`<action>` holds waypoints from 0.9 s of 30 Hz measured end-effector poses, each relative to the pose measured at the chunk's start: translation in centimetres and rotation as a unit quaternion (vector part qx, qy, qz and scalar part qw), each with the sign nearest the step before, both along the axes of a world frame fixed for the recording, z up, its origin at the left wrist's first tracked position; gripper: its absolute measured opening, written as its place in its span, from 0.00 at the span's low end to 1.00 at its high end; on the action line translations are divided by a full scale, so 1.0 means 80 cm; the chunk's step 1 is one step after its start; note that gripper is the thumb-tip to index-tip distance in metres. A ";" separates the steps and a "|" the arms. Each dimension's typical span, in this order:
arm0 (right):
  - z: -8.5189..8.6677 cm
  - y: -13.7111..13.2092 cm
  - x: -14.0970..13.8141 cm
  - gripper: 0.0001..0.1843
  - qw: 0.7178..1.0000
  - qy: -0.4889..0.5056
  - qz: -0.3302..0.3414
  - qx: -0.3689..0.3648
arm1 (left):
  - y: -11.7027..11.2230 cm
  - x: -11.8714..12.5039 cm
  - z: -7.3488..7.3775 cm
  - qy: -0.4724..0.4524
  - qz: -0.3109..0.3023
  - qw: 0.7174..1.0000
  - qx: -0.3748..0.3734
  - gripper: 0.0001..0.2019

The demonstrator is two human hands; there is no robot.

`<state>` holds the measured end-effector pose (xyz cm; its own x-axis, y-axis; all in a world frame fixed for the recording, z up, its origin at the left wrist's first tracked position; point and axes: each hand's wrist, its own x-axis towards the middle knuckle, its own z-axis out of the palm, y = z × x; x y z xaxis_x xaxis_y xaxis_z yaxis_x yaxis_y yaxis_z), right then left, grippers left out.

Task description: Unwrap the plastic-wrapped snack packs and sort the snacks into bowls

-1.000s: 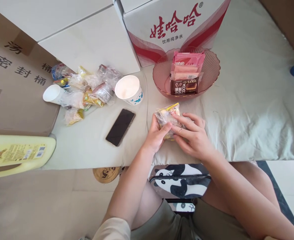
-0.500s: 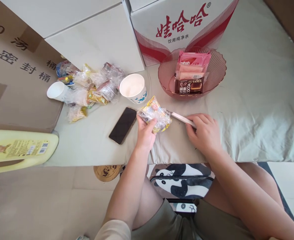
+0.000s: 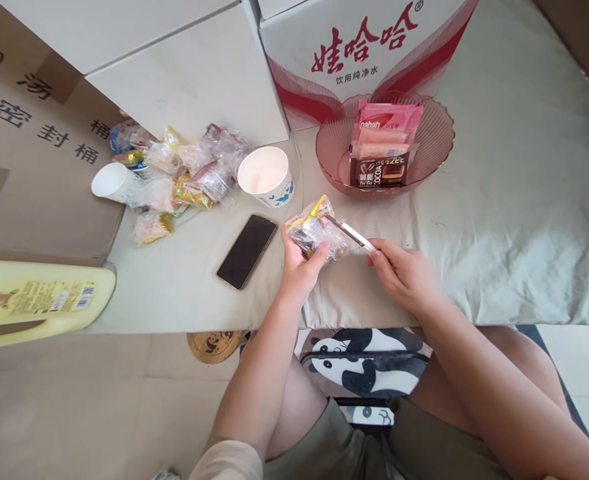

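Knife (image 3: 357, 235) against the packet (image 3: 314, 227), no clear opening in the film

The left hand (image 3: 301, 270) has its grip closed round the near left side of the packet, thumb laid over the crinkled clear film. The right hand (image 3: 405, 273) has its grip closed on the near end of the white knife, which slants up and leftward so that its far end meets the packet. The packet is held above the surface (image 3: 499, 220), between the phone (image 3: 247, 252) and the bowl (image 3: 437, 143), touching neither.

As for progress, the packet is in hand and the knife is at it. The film seems to cover most of what shows, and nothing is seen taken out. The glossy film hides whether the tip has gone in or only rests there, so any cut remains in doubt.

Farther out, the phone lies flat just left of the left hand. Beyond it an upright cup (image 3: 274, 193) stands beside a heap of film-wrapped packets (image 3: 194, 167), with a tipped cup (image 3: 108, 182) at its left edge. The bowl holds pink packs (image 3: 391, 119) and a brown pack (image 3: 379, 171), in front of a white box (image 3: 354, 53) with red lettering.
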<state>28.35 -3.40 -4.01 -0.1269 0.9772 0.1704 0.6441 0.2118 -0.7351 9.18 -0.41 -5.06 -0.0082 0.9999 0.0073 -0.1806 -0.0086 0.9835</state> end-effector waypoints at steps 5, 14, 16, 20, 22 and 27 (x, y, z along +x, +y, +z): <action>-0.004 0.000 -0.001 0.17 1.000 -0.016 0.018 0.010 | -0.001 -0.002 0.002 -0.029 0.004 0.999 -0.018 0.37; -0.001 0.001 0.000 0.17 0.999 -0.028 0.019 -0.009 | -0.005 -0.006 0.005 -0.040 -0.004 0.998 -0.051 0.35; -0.001 0.001 0.000 0.17 0.999 -0.027 0.020 -0.012 | -0.007 -0.008 0.006 -0.043 -0.016 0.997 -0.062 0.33; 0.000 0.000 0.001 0.16 0.999 -0.026 0.026 -0.018 | -0.009 -0.012 0.006 -0.038 -0.030 0.996 -0.079 0.32; 0.000 -0.001 0.000 0.15 0.999 -0.022 0.025 -0.013 | -0.010 -0.013 0.006 -0.035 -0.034 0.995 -0.083 0.32; -0.001 -0.007 -0.001 0.14 0.994 -0.017 -0.105 0.041 | -0.007 -0.011 0.001 -0.040 -0.006 0.997 -0.065 0.34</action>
